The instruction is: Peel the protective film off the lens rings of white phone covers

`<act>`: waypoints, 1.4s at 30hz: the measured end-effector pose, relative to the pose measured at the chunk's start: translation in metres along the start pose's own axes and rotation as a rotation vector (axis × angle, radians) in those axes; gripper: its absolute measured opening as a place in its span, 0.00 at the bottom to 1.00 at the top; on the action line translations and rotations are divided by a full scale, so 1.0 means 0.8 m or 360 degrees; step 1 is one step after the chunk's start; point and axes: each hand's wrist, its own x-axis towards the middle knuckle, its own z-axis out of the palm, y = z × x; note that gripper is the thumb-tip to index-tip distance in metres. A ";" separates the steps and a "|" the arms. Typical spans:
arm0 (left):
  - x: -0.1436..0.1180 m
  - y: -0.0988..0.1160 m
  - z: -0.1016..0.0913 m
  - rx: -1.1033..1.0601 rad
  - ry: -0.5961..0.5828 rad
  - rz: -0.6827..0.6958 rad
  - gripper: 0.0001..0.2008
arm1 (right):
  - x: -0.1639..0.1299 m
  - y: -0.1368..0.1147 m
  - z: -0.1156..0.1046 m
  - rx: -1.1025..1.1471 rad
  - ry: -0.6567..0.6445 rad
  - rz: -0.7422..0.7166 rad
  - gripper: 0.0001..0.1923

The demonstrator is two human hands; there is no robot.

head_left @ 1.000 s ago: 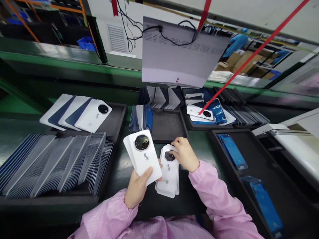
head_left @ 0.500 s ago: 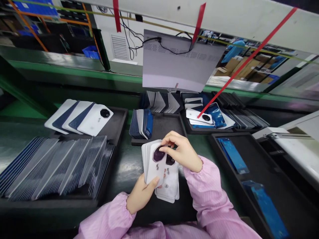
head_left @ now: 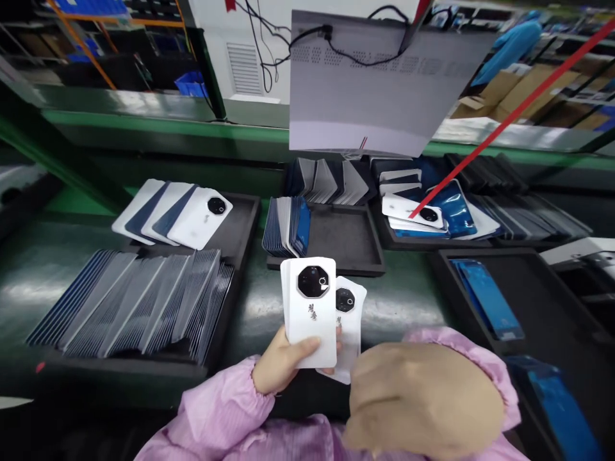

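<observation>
In the head view, my left hand [head_left: 283, 362] is closed around a small stack of white phone back covers [head_left: 307, 330], thumb pressed on the front one. That front cover has a dark octagonal camera window and dark lettering under it. Just behind and to the right shows another white phone back cover [head_left: 354, 326], partly hidden by the stack and by my right hand. My right hand [head_left: 423, 397] is raised close to the camera, large and blurred. Its fingers are hidden, so whether it holds anything cannot be seen.
On the left, a dark tray [head_left: 243, 224] carries fanned white and grey covers. A middle tray [head_left: 343, 237] has upright covers along its left side. Behind it hangs a grey monitor back [head_left: 379, 96]. Blue film-covered panels [head_left: 490, 298] lie in the right tray [head_left: 542, 307].
My right hand has left the camera window of the front cover and come up toward the camera. The stack in my left hand now faces me more squarely. The view has shifted.
</observation>
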 end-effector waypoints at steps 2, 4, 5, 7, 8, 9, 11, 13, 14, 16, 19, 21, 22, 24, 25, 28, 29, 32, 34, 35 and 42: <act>-0.003 0.001 0.001 -0.0004 -0.0028 0.0008 0.17 | -0.005 0.000 -0.009 0.0202 -0.0203 -0.0216 0.08; -0.005 0.002 0.002 0.0018 -0.0046 0.0008 0.16 | -0.009 -0.001 -0.013 0.0315 -0.0296 -0.0240 0.08; -0.006 0.002 0.003 0.0035 -0.0050 0.0005 0.16 | -0.011 -0.001 -0.013 0.0321 -0.0294 -0.0178 0.08; -0.008 0.002 0.003 0.0071 -0.0056 -0.0021 0.16 | -0.014 -0.002 -0.012 0.0298 -0.0250 -0.0028 0.08; -0.009 0.002 0.003 0.0081 -0.0055 -0.0028 0.16 | -0.016 -0.001 -0.011 0.0293 -0.0251 0.0021 0.08; -0.010 0.002 0.003 0.0088 -0.0060 -0.0033 0.16 | -0.016 -0.001 -0.011 0.0296 -0.0265 0.0034 0.08; -0.011 0.000 0.002 0.0101 -0.0066 -0.0027 0.16 | -0.016 0.002 -0.011 0.0307 -0.0319 -0.0028 0.07; -0.011 -0.001 0.000 0.0111 -0.0073 -0.0020 0.14 | -0.015 0.006 -0.011 0.0313 -0.0330 -0.0102 0.06; -0.011 -0.002 -0.001 0.0113 -0.0085 -0.0022 0.14 | -0.015 0.007 -0.011 0.0302 -0.0323 -0.0120 0.05; -0.010 -0.004 -0.004 0.0102 -0.0112 -0.0031 0.14 | -0.013 0.009 -0.012 0.0269 -0.0286 -0.0137 0.04; -0.010 -0.005 -0.008 0.0083 -0.0128 -0.0026 0.15 | -0.011 0.010 -0.013 0.0258 -0.0306 -0.0179 0.04; -0.009 -0.006 -0.008 0.0088 -0.0119 -0.0021 0.15 | -0.010 0.011 -0.015 0.0283 -0.0335 -0.0186 0.04; -0.009 -0.005 -0.008 0.0092 -0.0119 -0.0025 0.15 | -0.010 0.012 -0.016 0.0297 -0.0344 -0.0185 0.05; -0.009 -0.005 -0.007 0.0094 -0.0115 -0.0041 0.15 | -0.010 0.012 -0.016 0.0315 -0.0343 -0.0162 0.05; -0.009 -0.005 -0.007 0.0096 -0.0112 -0.0051 0.15 | -0.010 0.012 -0.015 0.0317 -0.0333 -0.0141 0.05; -0.009 -0.004 -0.006 0.0118 -0.0112 -0.0063 0.15 | -0.012 0.011 -0.013 0.0342 -0.0290 -0.0097 0.06; -0.010 -0.003 -0.005 0.0132 -0.0109 -0.0055 0.15 | -0.013 0.011 -0.013 0.0348 -0.0280 -0.0070 0.06; -0.010 -0.003 -0.005 0.0149 -0.0103 -0.0035 0.14 | -0.014 0.011 -0.016 0.0355 -0.0264 0.0033 0.08; -0.010 -0.003 -0.004 0.0141 -0.0105 -0.0039 0.14 | -0.015 0.012 -0.021 0.0386 -0.0240 0.0061 0.09; -0.010 -0.003 -0.004 0.0135 -0.0104 -0.0043 0.14 | -0.015 0.014 -0.023 0.0411 -0.0213 0.0067 0.10; -0.009 -0.005 -0.005 0.0126 -0.0101 -0.0056 0.14 | -0.007 0.039 -0.013 0.0280 0.0497 0.0591 0.07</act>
